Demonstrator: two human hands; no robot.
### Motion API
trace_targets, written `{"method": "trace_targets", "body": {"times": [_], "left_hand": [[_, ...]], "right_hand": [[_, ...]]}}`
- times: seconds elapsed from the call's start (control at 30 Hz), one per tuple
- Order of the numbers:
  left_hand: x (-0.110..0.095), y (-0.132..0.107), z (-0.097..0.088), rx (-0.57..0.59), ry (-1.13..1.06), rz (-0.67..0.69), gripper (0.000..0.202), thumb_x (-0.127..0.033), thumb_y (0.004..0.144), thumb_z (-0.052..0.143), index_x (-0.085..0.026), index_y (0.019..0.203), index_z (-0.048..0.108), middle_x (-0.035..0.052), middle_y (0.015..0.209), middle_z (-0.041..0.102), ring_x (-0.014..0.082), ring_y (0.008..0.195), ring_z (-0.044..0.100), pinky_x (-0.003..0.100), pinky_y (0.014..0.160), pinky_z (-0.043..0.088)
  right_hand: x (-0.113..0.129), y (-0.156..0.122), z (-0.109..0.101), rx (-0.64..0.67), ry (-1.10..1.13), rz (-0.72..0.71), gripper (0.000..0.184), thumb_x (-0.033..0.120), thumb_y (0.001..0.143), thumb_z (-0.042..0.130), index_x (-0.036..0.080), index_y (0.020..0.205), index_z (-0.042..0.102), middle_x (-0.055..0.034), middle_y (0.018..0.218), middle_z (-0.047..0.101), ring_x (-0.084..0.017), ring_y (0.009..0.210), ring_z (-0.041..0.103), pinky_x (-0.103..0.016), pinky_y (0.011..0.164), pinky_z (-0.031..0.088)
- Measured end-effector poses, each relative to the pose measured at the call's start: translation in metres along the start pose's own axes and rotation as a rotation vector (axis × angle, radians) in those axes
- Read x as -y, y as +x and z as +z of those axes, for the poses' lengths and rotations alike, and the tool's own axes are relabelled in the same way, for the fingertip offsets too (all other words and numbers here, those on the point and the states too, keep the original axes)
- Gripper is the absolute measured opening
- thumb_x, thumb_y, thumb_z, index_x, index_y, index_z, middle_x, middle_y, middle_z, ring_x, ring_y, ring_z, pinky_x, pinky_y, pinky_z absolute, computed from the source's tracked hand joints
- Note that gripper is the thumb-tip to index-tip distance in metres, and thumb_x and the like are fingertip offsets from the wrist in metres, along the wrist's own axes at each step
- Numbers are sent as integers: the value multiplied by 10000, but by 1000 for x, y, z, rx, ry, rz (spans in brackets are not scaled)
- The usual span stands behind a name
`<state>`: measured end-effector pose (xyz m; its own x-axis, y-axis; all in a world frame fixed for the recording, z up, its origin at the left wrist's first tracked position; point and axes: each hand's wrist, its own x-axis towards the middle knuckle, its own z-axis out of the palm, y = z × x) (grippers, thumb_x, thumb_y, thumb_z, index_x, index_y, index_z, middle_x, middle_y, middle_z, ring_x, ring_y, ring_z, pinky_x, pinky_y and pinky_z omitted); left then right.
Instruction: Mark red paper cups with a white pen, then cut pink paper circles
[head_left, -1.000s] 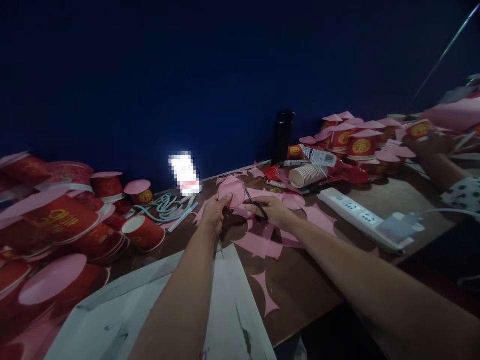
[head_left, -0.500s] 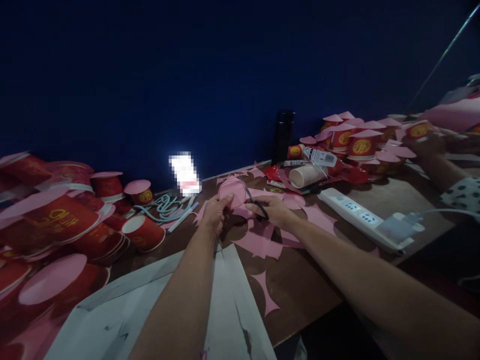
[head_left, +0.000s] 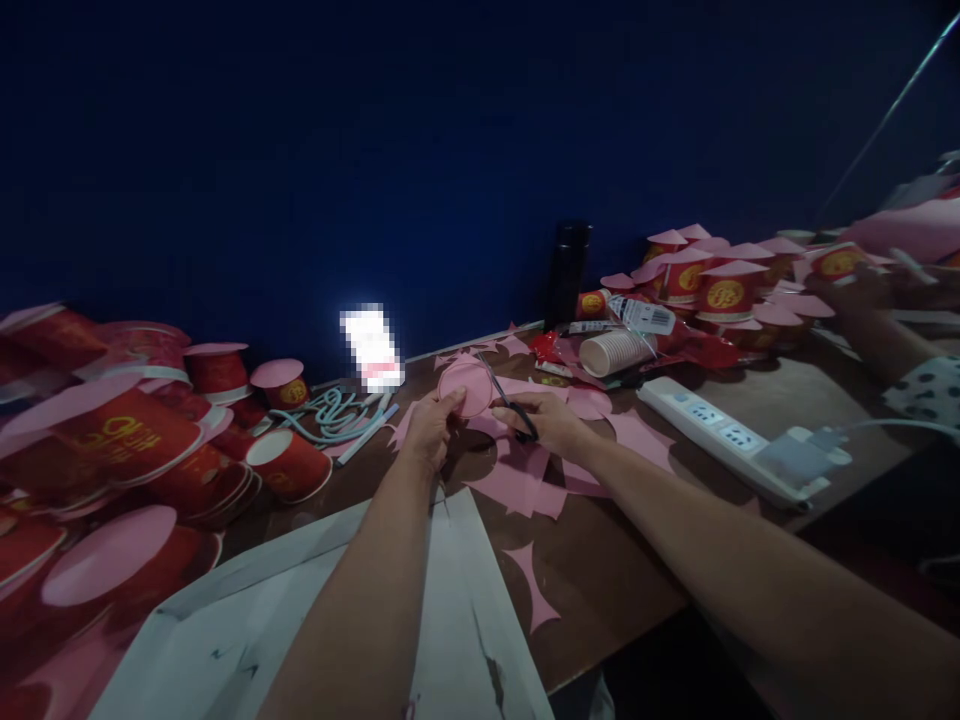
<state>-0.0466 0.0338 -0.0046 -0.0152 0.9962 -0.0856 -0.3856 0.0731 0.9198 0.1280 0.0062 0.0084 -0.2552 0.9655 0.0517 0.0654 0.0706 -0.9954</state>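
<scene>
My left hand (head_left: 429,428) pinches a round pink paper disc (head_left: 463,388) and holds it upright above the brown table (head_left: 592,580). My right hand (head_left: 551,422) grips a pair of black-handled scissors (head_left: 508,402), whose blades meet the disc's right edge. Pink paper offcuts (head_left: 525,478) lie under and around both hands.
Red paper cups (head_left: 120,440), many with pink lids, pile up at the left, and more red cups (head_left: 712,280) stand at the back right. A white power strip (head_left: 720,432), a black bottle (head_left: 566,270), a lit phone (head_left: 371,348), cables (head_left: 330,412) and grey sheets (head_left: 330,630) lie about. Another person's hand (head_left: 862,295) holds a cup at far right.
</scene>
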Motion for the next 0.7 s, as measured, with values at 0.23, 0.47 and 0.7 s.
{"method": "trace_targets", "body": {"times": [0.23, 0.47, 0.7], "left_hand": [[-2, -3, 2, 9, -27, -2, 322, -299, 541, 785, -141, 737, 584, -22, 550, 558, 101, 486, 532, 212, 465, 429], [-3, -4, 2, 3, -20, -14, 306, -298, 542, 779, -145, 707, 572, -35, 519, 539, 85, 436, 492, 206, 439, 409], [-5, -4, 3, 9, -50, 3, 322, -298, 525, 792, -134, 722, 598, -21, 553, 575, 92, 476, 524, 213, 476, 430]], "right_hand": [[-4, 2, -2, 9, -12, -17, 473, 479, 622, 724, 125, 934, 691, 37, 579, 521, -81, 531, 442, -218, 503, 368], [0, 0, -1, -7, -37, 7, 462, 457, 629, 718, 128, 952, 697, 38, 561, 534, -82, 511, 449, -222, 507, 383], [0, 0, -1, -15, -61, -4, 423, 427, 644, 705, 128, 943, 702, 34, 562, 544, -82, 501, 452, -212, 486, 376]]}}
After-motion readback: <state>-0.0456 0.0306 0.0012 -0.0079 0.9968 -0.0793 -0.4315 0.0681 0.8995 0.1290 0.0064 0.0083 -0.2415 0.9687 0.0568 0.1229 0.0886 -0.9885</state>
